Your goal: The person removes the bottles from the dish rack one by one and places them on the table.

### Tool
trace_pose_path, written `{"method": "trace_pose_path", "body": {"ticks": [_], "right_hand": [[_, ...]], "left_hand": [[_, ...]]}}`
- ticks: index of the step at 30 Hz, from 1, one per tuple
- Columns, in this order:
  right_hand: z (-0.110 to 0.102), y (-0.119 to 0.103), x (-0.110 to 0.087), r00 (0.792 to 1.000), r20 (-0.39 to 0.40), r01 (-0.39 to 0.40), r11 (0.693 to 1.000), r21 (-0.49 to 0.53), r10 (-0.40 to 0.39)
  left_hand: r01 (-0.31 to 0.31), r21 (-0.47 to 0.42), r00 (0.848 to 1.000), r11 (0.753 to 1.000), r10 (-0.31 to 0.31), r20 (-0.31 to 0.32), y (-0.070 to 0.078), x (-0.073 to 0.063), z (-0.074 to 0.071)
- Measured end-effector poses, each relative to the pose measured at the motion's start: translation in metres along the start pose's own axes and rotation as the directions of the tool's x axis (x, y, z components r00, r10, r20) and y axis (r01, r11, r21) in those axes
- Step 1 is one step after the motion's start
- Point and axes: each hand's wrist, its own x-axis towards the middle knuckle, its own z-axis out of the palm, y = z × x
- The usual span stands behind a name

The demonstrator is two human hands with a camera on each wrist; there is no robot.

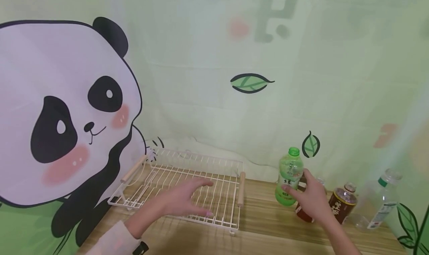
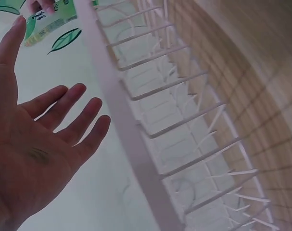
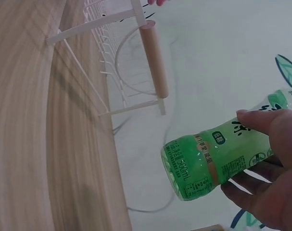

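My right hand (image 1: 313, 199) grips a green plastic bottle (image 1: 289, 177) with a printed label, thumb on one side and fingers on the other. In the right wrist view the bottle (image 3: 203, 166) lies across the picture, its base pointing away from the palm. My left hand (image 1: 184, 197) is held over the front of a white wire dish rack (image 1: 223, 225), thumb and fingers spread. Seen from the left wrist, the palm of that hand (image 2: 37, 139) holds nothing, and the rack's rail (image 2: 121, 115) runs beside the fingertips.
Right of the green bottle stand a brown bottle (image 1: 343, 203) and a clear bottle (image 1: 378, 206). Another dark bottle (image 1: 304, 213) is partly hidden by my right hand. The rack has wooden handles (image 1: 241, 190) and stands on a wood-grain table (image 1: 264, 225) before a panda-print cloth (image 1: 201, 110).
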Motion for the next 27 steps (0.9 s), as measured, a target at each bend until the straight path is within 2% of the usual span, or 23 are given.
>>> {"method": "trace_pose_path", "body": {"ticks": [4,7,14,19,27], "right_hand": [[0.008,0.010,0.002,1.000,-0.010,-0.025,0.999,0.047,0.026],[0.015,0.018,0.004,0.999,-0.017,-0.037,0.999,0.033,0.038],[0.034,0.035,0.006,0.994,0.022,-0.106,0.994,0.016,0.105],[0.043,0.042,0.006,0.992,0.024,-0.128,0.991,0.027,0.127],[0.053,0.054,0.006,0.989,0.009,-0.151,0.988,0.025,0.151]], "left_hand": [[0.001,0.007,0.998,1.000,-0.002,0.061,-0.005,-0.004,0.012],[-0.015,0.034,0.995,0.999,0.011,0.100,-0.007,-0.006,0.022],[-0.006,-0.006,0.986,1.000,0.007,0.167,-0.009,-0.013,0.037],[-0.020,0.017,0.983,1.000,0.016,0.184,-0.013,-0.013,0.044],[-0.044,0.082,0.985,0.996,0.030,0.169,-0.010,-0.012,0.046]]}}
